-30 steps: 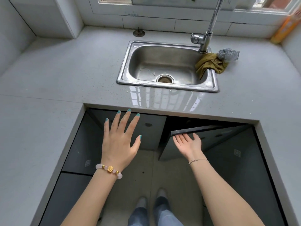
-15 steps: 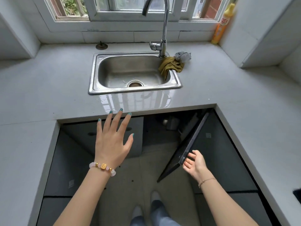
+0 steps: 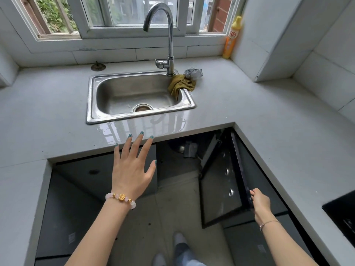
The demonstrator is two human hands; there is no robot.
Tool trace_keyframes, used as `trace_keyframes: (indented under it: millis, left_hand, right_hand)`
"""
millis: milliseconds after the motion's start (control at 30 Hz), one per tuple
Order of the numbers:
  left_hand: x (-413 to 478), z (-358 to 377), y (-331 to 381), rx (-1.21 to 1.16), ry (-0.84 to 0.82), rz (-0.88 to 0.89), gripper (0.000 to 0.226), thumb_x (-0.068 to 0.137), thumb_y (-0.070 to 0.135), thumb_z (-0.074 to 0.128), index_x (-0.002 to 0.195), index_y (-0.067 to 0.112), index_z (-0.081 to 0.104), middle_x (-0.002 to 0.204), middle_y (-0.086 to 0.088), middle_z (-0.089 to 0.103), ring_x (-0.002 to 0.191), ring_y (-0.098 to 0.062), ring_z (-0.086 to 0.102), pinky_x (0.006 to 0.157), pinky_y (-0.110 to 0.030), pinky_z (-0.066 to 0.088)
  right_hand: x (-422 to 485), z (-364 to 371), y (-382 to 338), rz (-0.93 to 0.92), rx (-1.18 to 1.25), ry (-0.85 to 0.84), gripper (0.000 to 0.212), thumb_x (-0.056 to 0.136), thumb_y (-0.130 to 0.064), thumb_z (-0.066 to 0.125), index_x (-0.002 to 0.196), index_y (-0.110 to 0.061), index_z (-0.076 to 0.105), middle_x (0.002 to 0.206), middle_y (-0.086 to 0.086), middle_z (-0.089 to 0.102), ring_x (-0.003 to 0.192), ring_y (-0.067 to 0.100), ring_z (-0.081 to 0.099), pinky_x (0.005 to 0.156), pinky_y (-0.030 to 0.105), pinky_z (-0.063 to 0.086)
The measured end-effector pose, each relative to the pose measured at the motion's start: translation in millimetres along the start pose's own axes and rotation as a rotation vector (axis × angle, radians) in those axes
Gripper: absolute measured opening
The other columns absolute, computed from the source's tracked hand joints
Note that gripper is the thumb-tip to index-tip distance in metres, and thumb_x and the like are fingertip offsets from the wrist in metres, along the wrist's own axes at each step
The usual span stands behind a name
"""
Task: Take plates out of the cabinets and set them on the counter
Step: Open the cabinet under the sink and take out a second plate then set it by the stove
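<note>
Head camera: A person stands at a kitchen counter with the under-sink cabinet door swung wide. A second ago that door was only cracked; half a second ago it was partway round. Now it stands nearly square to the cabinet front. The right hand grips the door's free edge near its lower corner, with the fingers mostly hidden behind the panel. The left hand, wearing a beaded bracelet, is spread wide and holds nothing, its fingertips hovering over the counter's front edge much as before.

The opening is now exposed, but its interior is dark. A pale object sits inside, too dim to identify, and no plates can be made out there or on the counter. The job appears to be at its first step, with access gained and nothing yet lifted out. The free left hand looks best placed to reach in.

On the counter are a steel sink with its tap, an olive cloth draped over the rim, a grey scourer and a yellow bottle by the window.
</note>
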State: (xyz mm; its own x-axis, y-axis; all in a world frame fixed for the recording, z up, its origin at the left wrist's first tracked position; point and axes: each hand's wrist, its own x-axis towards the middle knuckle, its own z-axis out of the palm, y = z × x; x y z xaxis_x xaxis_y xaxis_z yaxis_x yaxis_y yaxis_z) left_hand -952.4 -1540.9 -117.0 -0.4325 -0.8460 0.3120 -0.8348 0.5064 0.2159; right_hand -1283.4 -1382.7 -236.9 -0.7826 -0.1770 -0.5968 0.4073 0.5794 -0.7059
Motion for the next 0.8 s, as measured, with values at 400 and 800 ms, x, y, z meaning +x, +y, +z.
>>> trace_keyframes:
  millis: [400, 800]
  left_hand:
    - [-12, -4, -15, 0.014, -0.023, -0.065, 0.061, 0.081, 0.037, 0.049, 0.139, 0.017, 0.041, 0.142, -0.011, 0.045, 0.133, -0.037, 0.037, 0.106, -0.061, 0.027]
    - [-8, -1, -5, 0.007, -0.034, -0.057, 0.062, 0.081, 0.038, 0.049, 0.139, 0.017, 0.041, 0.144, -0.012, 0.043, 0.135, -0.036, 0.033, 0.108, -0.060, 0.024]
  right_hand:
    - [3, -8, 6, -0.249, -0.514, 0.115, 0.040, 0.093, -0.024, 0.039, 0.128, -0.013, 0.052, 0.134, 0.016, 0.047, 0.119, 0.036, 0.045, 0.095, 0.045, 0.038]
    - [4, -14, 5, -0.291, -0.549, 0.103, 0.044, 0.094, -0.026, 0.037, 0.134, -0.010, 0.048, 0.140, 0.014, 0.040, 0.115, 0.035, 0.047, 0.090, 0.039, 0.039]
